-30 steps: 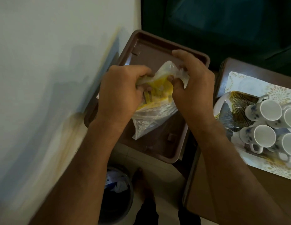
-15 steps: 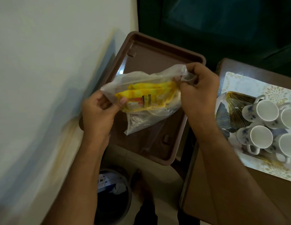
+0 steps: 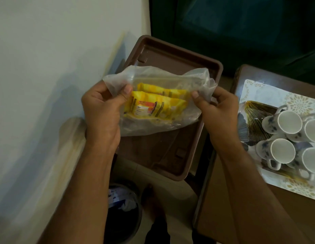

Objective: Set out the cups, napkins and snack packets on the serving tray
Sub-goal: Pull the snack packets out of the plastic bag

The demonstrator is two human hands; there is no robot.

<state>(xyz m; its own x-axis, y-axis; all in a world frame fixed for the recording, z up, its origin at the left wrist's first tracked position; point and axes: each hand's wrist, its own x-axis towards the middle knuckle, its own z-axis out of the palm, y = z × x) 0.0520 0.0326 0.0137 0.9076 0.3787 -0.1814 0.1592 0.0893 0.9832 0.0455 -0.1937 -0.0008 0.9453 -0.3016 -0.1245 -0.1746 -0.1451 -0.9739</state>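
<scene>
Pinched at 9 and 3 o'clock by left hand (image 3: 102, 110) and right hand (image 3: 218, 110), the clear plastic bag (image 3: 158, 80) is held over the brown tray (image 3: 172, 55), with the yellow snack packets (image 3: 153, 106) lying crosswise between both grips.

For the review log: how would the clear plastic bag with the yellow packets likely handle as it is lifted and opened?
Probably floppy: the clear plastic bag crumples and sags between the left hand and right hand pinching its edges. It likely weighs little, since fingertip pinches hold it above the brown tray. The yellow packets could slide inside, as they lie loose in the film.
</scene>
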